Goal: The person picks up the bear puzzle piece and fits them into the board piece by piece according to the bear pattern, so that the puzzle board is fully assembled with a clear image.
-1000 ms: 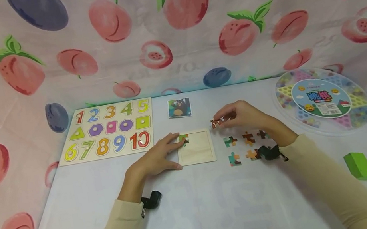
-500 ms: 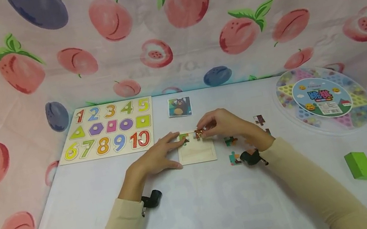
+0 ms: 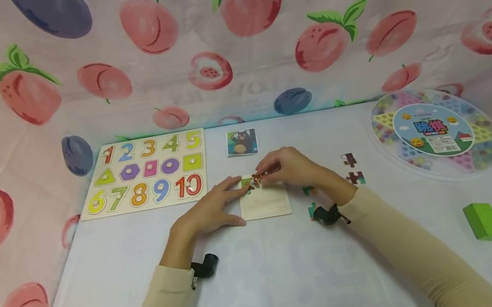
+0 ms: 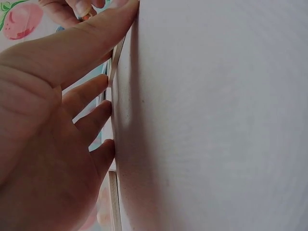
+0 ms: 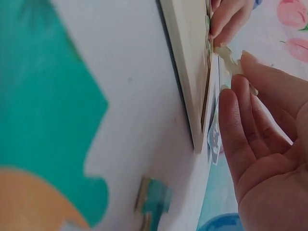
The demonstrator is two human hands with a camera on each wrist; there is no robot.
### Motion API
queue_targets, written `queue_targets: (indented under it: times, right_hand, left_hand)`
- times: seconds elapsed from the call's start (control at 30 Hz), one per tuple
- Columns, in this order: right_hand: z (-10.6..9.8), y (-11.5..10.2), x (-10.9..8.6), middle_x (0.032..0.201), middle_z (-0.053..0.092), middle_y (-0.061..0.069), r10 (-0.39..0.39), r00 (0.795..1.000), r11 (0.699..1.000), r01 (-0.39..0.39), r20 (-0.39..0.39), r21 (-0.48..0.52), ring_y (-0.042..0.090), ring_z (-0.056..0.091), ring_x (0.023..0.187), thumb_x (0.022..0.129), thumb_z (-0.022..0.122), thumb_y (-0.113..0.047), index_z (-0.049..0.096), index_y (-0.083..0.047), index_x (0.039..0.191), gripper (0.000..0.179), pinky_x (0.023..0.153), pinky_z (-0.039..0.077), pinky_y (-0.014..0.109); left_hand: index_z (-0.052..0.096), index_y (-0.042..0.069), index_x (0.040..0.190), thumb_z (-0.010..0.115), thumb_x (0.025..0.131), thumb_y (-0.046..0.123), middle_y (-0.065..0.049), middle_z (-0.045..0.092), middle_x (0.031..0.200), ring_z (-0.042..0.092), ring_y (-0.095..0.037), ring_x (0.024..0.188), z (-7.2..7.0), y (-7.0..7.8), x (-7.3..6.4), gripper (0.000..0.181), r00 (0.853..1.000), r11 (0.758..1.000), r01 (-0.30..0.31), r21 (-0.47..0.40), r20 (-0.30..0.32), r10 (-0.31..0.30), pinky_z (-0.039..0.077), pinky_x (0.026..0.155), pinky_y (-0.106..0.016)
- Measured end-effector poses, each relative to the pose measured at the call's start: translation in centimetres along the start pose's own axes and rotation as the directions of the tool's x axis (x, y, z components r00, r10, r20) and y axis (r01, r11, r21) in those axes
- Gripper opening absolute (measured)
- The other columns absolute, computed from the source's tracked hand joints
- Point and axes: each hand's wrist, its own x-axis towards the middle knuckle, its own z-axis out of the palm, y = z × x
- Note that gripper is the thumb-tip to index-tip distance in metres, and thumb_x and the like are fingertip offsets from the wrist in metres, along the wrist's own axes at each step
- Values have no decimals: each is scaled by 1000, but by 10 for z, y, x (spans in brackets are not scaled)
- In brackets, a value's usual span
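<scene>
My right hand (image 3: pixel 291 167) pinches a brown jigsaw piece (image 3: pixel 258 179) between thumb and fingers over the upper edge of a small wooden puzzle tray (image 3: pixel 267 209). In the right wrist view the pinched piece (image 5: pixel 229 60) is seen tilted, from its pale back. Another jigsaw piece (image 3: pixel 245 182), green and brown, lies in the tray's upper left corner, next to the pinched one. My left hand (image 3: pixel 209 209) rests at the tray's left side, its fingers extended and the index fingertip by that corner piece. The left wrist view shows the thumb (image 4: pixel 91 41) along the tray edge.
Loose brown pieces (image 3: pixel 355 177) lie right of my right hand; teal ones (image 3: pixel 312 212) are partly hidden under its wrist. Behind the tray is a bear picture card (image 3: pixel 241 142). A number board (image 3: pixel 90 214), a round game box (image 3: pixel 437 129) and a green block (image 3: pixel 484 221) stand around.
My right hand has moved left with the brown jigsaw piece, from beside the tray to over its upper edge, next to the corner piece. My left hand has stayed in place.
</scene>
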Motion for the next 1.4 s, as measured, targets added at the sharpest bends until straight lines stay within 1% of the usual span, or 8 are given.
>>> queue_targets:
  times: [0.17, 0.4, 0.63, 0.7, 0.8, 1.03, 1.3, 1.4]
  right_hand:
    - [2, -1, 1, 118, 76, 9, 19, 1000, 1000, -18, 6, -10, 22, 71, 108, 88, 80, -17, 81, -9, 107, 21, 89, 59, 33]
    - [4, -1, 2, 115, 76, 8, 68, 997, 995, -66, 26, -76, 20, 66, 99, 87, 82, -20, 82, -11, 105, 21, 82, 55, 29]
    - [5, -6, 4, 113, 77, 7, 109, 994, 981, -104, 24, -162, 26, 67, 113, 86, 83, -22, 82, -14, 100, 17, 100, 55, 43]
    - [5, -7, 4, 112, 77, 7, 108, 994, 978, -102, 23, -183, 27, 68, 113, 86, 82, -22, 82, -14, 98, 15, 101, 55, 44]
    - [6, -9, 5, 112, 76, 7, 110, 994, 976, -103, 25, -192, 26, 68, 111, 87, 82, -22, 82, -13, 97, 13, 97, 56, 42]
    - [6, -7, 6, 109, 73, 6, 112, 993, 977, -106, 24, -185, 19, 65, 94, 87, 82, -21, 82, -15, 98, 13, 80, 55, 31]
    - [7, -1, 9, 110, 70, 6, 139, 990, 979, -131, 38, -157, 18, 61, 93, 86, 83, -21, 82, -16, 98, 14, 78, 53, 27]
    - [7, -1, 9, 110, 70, 6, 145, 989, 979, -137, 42, -153, 18, 61, 92, 86, 83, -21, 82, -16, 99, 14, 76, 52, 26]
  left_hand:
    - [44, 25, 155, 83, 84, 32, 1, 23, 172, 11, -29, 163, 1, -1, 1, 81, 1000, 1000, 0, -7, 2, 0, 23, 130, -55]
    - [44, 25, 155, 83, 84, 34, 1, 22, 172, 12, -30, 163, 0, 0, 0, 81, 1000, 1000, 2, 0, 0, -2, 25, 128, -57]
    - [45, 25, 154, 83, 84, 32, 1, 23, 172, 11, -29, 163, 1, 0, 1, 80, 1000, 1000, 7, -17, 2, -7, 24, 129, -56]
    - [45, 24, 155, 83, 84, 32, 1, 23, 172, 12, -30, 163, 1, 0, 0, 80, 1000, 1000, 3, -20, 1, -3, 24, 129, -56]
    - [44, 24, 155, 83, 85, 32, 0, 23, 172, 11, -30, 163, 0, 0, 0, 80, 1000, 1000, 2, -18, 1, -1, 25, 129, -57]
    - [44, 24, 155, 83, 85, 32, 0, 22, 172, 12, -30, 163, 1, 0, 0, 81, 1000, 1000, 7, -16, 4, -6, 25, 129, -56]
    - [46, 23, 154, 82, 86, 28, -2, 24, 171, 15, -32, 162, 1, 3, -1, 78, 1000, 1000, 1, 25, -2, -1, 28, 128, -56]
    - [47, 22, 154, 81, 86, 27, -3, 23, 171, 15, -33, 162, 2, 5, -1, 76, 1000, 999, -6, 42, 1, 6, 24, 129, -58]
